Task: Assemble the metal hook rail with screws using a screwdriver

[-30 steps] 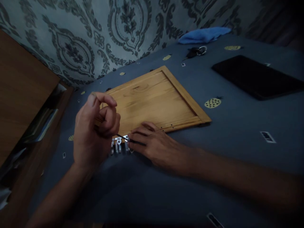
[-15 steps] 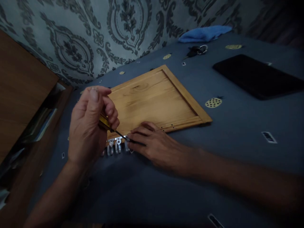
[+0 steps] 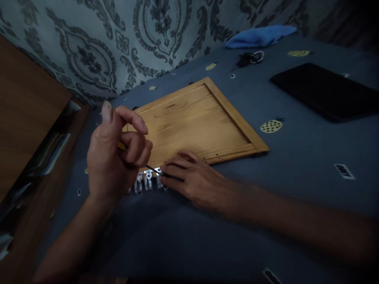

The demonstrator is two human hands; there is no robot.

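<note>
My left hand is closed around a screwdriver; a bit of its yellow handle shows between the fingers, while thumb and index finger are raised. The dark shaft slants down to the right, its tip at a screw on a metal hook rail. This rail with several silver hooks lies along the near edge of a framed wooden board. My right hand presses on the rail's right part and the board's edge, fingers bunched beside the screwdriver tip. The right hand covers part of the rail.
Under the board is a dark blue patterned cloth. A black flat object lies at the right, with keys and a blue cloth farther back. A wooden cabinet with an open shelf stands at left, a patterned wall behind.
My left hand has turned about the screwdriver handle; its thumb and index finger have spread and lifted, hiding more of the handle. The right hand stays on the rail. The view has shifted slightly.
</note>
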